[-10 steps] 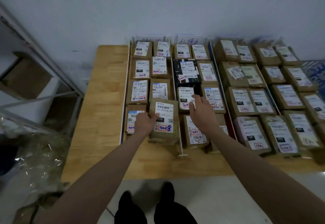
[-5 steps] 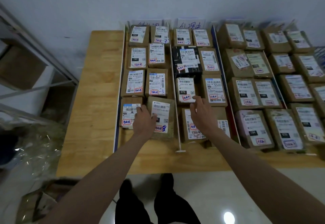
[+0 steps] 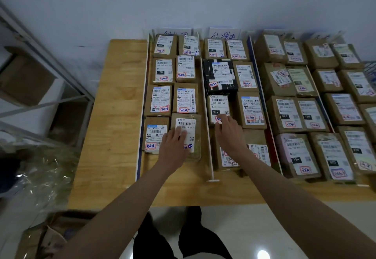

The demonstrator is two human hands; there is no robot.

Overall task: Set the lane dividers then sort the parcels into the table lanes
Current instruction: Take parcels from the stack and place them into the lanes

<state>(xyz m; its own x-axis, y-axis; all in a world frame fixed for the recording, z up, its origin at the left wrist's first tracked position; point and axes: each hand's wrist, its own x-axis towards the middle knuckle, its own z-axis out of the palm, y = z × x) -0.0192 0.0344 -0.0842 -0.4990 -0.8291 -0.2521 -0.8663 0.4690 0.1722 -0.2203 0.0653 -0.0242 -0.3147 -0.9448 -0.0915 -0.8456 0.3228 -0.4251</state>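
Observation:
Brown labelled parcels fill lanes on a wooden table [image 3: 118,116], split by thin white dividers [image 3: 207,128]. My left hand [image 3: 175,146] lies flat, fingers straight, on the front parcel [image 3: 188,124] of the left lane, next to a smaller parcel [image 3: 153,134]. My right hand [image 3: 228,134] reaches over the front parcel [image 3: 254,155] of the second lane, and its fingertips touch the lower edge of the small 070 parcel [image 3: 218,106]. A black parcel [image 3: 220,75] sits behind that one.
Further lanes of parcels [image 3: 301,114] run to the right, behind a red and blue divider [image 3: 266,116]. Paper lane signs [image 3: 223,33] lean on the wall. A metal shelf rack [image 3: 40,96] and crumpled plastic wrap [image 3: 40,173] stand left. My feet are below the table edge.
My left hand has slid up from the front parcel's near edge onto its label and flattened. My right hand has stayed near the 070 parcel. The camera has moved closer.

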